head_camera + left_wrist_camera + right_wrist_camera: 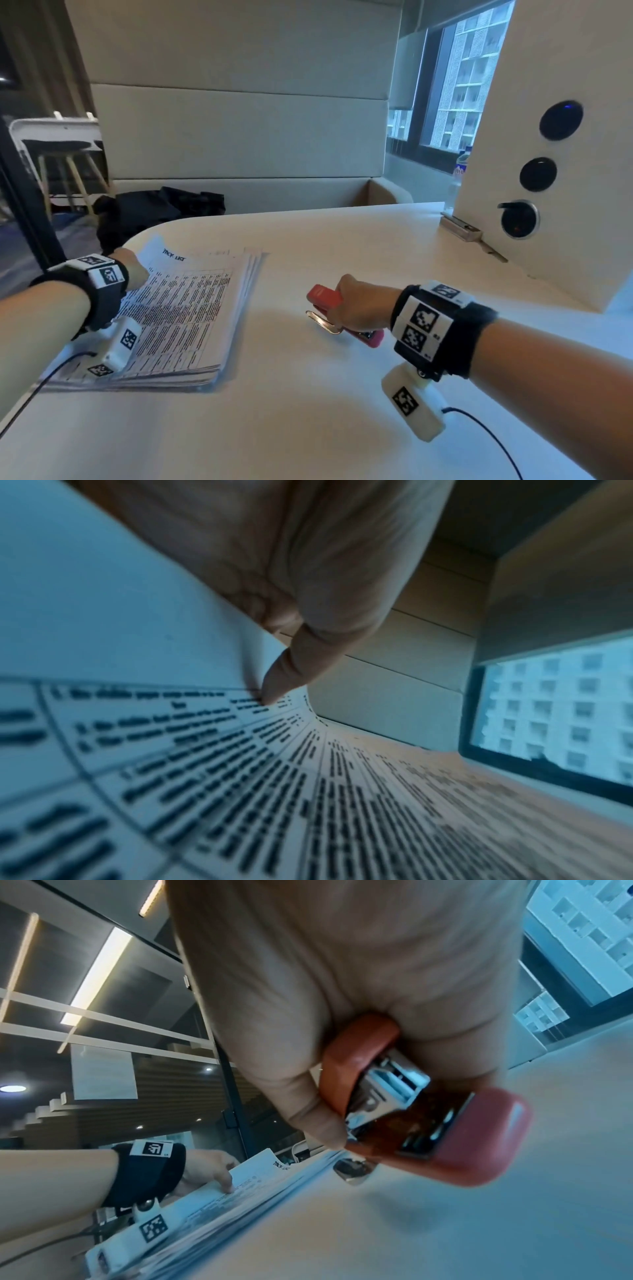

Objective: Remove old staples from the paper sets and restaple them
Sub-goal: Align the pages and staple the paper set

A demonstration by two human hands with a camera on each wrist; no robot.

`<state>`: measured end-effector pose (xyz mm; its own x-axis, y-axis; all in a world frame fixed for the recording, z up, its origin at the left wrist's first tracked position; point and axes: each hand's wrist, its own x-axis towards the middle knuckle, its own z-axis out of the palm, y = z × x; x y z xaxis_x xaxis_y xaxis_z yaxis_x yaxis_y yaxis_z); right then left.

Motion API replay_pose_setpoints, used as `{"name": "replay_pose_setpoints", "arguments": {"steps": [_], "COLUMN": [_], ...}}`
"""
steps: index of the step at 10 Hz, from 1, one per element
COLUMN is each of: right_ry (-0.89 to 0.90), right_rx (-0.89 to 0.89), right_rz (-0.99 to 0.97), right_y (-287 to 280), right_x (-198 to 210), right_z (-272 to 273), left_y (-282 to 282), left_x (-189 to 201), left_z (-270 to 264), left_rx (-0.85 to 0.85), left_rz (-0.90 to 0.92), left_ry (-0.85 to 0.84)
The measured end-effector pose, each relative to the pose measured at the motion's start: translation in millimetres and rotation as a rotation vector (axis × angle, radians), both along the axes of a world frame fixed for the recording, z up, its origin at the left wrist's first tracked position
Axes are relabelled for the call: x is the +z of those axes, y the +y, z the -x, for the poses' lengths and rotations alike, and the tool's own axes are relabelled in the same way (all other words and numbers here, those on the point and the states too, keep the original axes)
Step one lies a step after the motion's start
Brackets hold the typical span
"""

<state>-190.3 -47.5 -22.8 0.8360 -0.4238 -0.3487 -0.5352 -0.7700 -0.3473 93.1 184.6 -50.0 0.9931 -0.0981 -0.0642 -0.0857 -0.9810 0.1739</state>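
A stack of printed paper sets point(185, 318) lies on the white table point(342, 394) at the left. My left hand point(132, 270) is at its far left corner and pinches the top sheet point(137, 615), which curls upward off the stack; my thumb point(284, 680) presses on the printed page below it. My right hand point(359, 305) grips a red stapler point(325, 296) to the right of the stack, just above the table. In the right wrist view the stapler point(445, 1137) shows its metal hinge and its metal tip points toward the papers point(240, 1199).
A grey metal object point(462, 229) lies at the table's far right, beside a white panel point(555, 154) with round black sockets. A padded bench with a black bag point(161, 212) runs behind the table. Cables trail from both wrist cameras.
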Motion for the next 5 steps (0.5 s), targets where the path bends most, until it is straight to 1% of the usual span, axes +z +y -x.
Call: {"name": "replay_pose_setpoints", "arguments": {"steps": [1,2,3,4,5], "right_ry": [0.003,0.037,0.060,0.046,-0.031], "right_rx": [0.017,0.054,0.063,0.051,0.007], "right_rz": [0.010,0.072,0.071,0.057,-0.040], "right_y": [4,5,1,-7,-14], "right_x": [-1,-1,-3,-7,-1], "right_z": [-9,-16,-19,-21,-9], "left_y": [-4,-5,-9,-15,-10], "left_x": [3,16,28,36,31], "left_z": [4,26,55,97,144], "left_rx": [-0.012,-0.082,-0.219,-0.351,-0.500], "left_rz": [-0.007,-0.139,-0.128,-0.028,0.056], "left_ry": [-0.107,-0.176,-0.143,-0.062,-0.040]}}
